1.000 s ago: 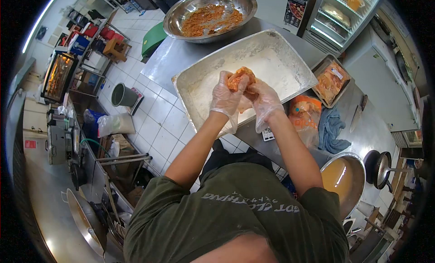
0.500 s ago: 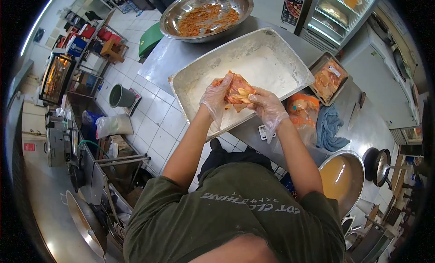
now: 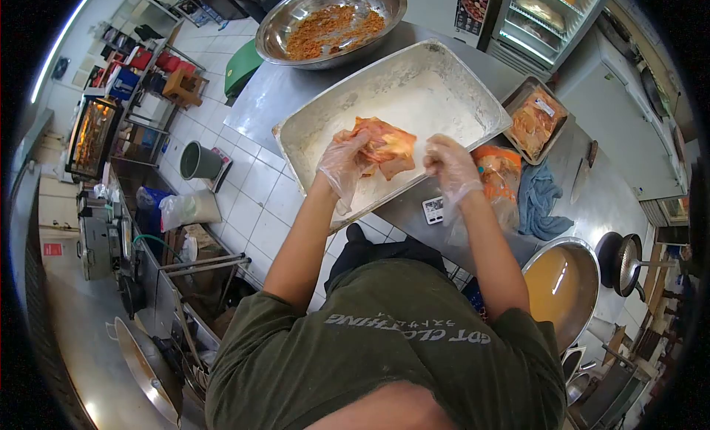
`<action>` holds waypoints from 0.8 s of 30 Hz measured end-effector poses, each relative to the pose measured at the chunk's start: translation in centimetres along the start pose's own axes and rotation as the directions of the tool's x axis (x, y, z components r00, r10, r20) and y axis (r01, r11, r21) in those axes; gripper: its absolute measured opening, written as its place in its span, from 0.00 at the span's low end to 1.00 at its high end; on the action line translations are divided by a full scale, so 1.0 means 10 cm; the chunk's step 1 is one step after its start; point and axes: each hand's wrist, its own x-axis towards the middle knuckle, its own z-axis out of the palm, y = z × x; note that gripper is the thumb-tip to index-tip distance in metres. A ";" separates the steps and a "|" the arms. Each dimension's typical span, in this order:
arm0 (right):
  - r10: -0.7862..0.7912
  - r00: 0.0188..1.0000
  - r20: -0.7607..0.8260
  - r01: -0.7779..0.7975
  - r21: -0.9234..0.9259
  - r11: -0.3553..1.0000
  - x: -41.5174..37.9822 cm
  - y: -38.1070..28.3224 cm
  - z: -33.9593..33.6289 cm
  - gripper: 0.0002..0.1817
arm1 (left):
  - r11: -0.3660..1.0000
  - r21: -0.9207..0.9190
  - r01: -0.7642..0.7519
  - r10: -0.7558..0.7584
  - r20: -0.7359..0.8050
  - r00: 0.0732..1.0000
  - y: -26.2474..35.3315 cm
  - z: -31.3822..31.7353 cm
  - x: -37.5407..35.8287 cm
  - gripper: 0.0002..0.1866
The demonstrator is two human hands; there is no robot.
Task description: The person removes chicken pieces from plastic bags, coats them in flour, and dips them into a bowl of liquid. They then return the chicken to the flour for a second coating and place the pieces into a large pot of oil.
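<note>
My left hand (image 3: 345, 162), in a clear plastic glove, grips a flattened piece of raw chicken (image 3: 390, 146), reddish with yellowish skin or fat. The chicken hangs above a large metal tray (image 3: 294, 163) holding white flour (image 3: 444, 108). To the right of the chicken and apart from it is my right hand (image 3: 450, 165), gloved too, its fingers curled closed. Whatever those fingers may hold is hidden. An orange-printed plastic bag (image 3: 500, 175) lies just beyond the right wrist.
A steel bowl with reddish-brown crumbly mix (image 3: 333, 34) stands behind the tray. At right are a container of raw meat (image 3: 534, 123), a blue cloth (image 3: 540, 200), a knife (image 3: 584, 171) and a bowl of yellowish liquid (image 3: 555, 282). A small digital device (image 3: 433, 210) lies near the table edge.
My right hand has let go of the chicken and moved right, its fingers curling. The chicken now hangs more spread out from my left hand alone.
</note>
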 end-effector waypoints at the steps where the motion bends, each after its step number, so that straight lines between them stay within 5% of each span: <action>1: -0.032 0.997 -0.067 0.032 -0.007 0.999 -0.08 -0.07 -0.03 0.11 | 0.998 -0.039 0.042 -0.040 0.054 0.998 0.03 -0.08 0.00 0.15; 4: -0.131 0.973 -0.190 0.078 -0.266 0.961 -0.40 -0.38 -0.36 0.11 | 0.950 0.287 -0.125 0.208 -0.280 0.937 -0.02 -0.14 -0.04 0.19; 6: -0.203 0.930 -0.307 0.006 -0.541 0.841 -0.67 -0.48 -0.79 0.11 | 0.863 0.492 -0.116 0.312 -0.337 0.889 -0.15 -0.74 0.23 0.24; 8: -0.423 0.892 -0.158 -0.021 -0.950 0.311 -0.94 -0.34 -1.43 0.12 | 0.872 0.473 -0.127 0.350 -0.418 0.838 -0.06 -0.68 0.16 0.29; 9: -0.465 0.885 -0.022 -0.040 -0.999 -0.028 -0.99 -0.20 -1.65 0.13 | 0.880 0.441 -0.175 0.364 -0.392 0.845 -0.07 -0.58 0.16 0.30; 11: -0.312 0.950 0.020 -0.005 -0.997 -0.078 -1.01 0.17 -1.84 0.14 | 0.882 0.382 -0.275 0.416 -0.357 0.836 -0.01 -0.43 0.08 0.30; 12: -0.295 0.955 0.030 -0.012 -0.990 -0.140 -0.94 0.38 -1.91 0.15 | 0.917 0.350 -0.191 0.292 -0.265 0.919 0.06 -0.26 0.03 0.28; 15: -0.365 0.930 0.045 -0.110 -0.913 -0.392 -0.66 0.90 -1.94 0.18 | 0.817 0.555 -0.156 0.285 -0.153 0.946 0.01 0.11 0.04 0.19; 18: -0.438 0.884 0.167 -0.010 -0.928 -0.374 -0.63 0.77 -1.69 0.20 | 0.806 0.576 -0.134 0.221 -0.083 0.972 -0.15 0.20 0.13 0.18; 24: -0.208 0.974 0.091 0.004 -0.923 -0.384 -0.26 0.74 -1.74 0.30 | 0.796 0.598 -0.090 0.195 -0.114 0.974 -0.33 0.31 -0.02 0.16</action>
